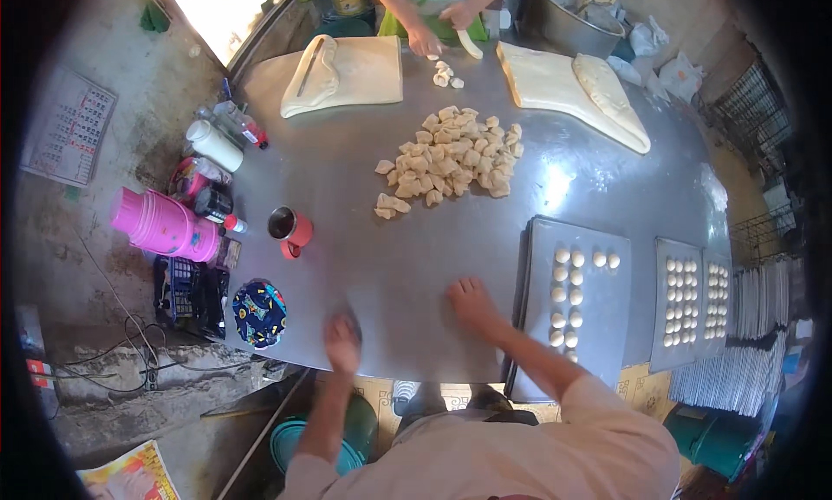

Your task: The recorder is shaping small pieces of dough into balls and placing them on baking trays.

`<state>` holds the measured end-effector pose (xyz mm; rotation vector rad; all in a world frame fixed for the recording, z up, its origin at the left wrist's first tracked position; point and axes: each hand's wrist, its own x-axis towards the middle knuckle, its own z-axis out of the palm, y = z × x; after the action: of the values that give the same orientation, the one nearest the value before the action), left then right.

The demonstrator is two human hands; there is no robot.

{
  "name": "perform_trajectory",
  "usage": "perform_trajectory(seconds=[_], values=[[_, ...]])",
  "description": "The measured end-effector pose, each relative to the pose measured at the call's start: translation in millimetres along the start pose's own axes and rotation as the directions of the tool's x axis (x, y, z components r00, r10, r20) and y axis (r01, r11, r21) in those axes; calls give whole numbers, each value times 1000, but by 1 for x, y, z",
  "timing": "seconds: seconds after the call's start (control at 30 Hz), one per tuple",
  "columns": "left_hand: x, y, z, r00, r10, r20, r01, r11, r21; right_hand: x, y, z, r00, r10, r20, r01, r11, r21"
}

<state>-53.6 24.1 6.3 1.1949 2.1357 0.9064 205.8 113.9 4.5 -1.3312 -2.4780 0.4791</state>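
Note:
My left hand (342,342) is over the metal table (394,275) close to its front edge, smeared by motion. A dark patch shows beside its fingers; I cannot tell what it is. To its right, my right hand (473,302) is palm down on the tabletop with its fingers curled under. Anything beneath that palm is hidden. Farther in, a heap of cut dough pieces (455,158) covers the middle of the table. Right of my right hand lies a grey baking tray (602,327) bearing rows of round dough balls (559,296), partly covered by my forearm.
Across the table a co-worker's hands (425,41) handle a dough strip (470,45) between two large dough slabs (377,71) (555,88). A red mug (299,231), patterned cloth (260,314) and pink thermos (165,224) stand left. More filled trays (676,353) line the right edge.

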Motion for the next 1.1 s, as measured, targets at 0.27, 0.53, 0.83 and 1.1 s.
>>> perform_trajectory(seconds=[0.27, 0.53, 0.83, 1.1], values=[[8, 1, 9, 679, 676, 285, -715, 523, 463, 32, -19, -2, 940, -334, 67, 331, 942, 50], [-22, 5, 17, 812, 584, 15, -458, 622, 635, -16, -27, 3, 988, -103, -117, 96, 993, -61], [-16, -18, 4, 883, 465, 69, -432, 744, 510, -17, -4, -7, 997, -74, -15, 75, 996, 47], [-14, 7, 16, 749, 633, 196, -659, 682, 318, 3, -36, 17, 933, -344, -108, 355, 928, 111]])
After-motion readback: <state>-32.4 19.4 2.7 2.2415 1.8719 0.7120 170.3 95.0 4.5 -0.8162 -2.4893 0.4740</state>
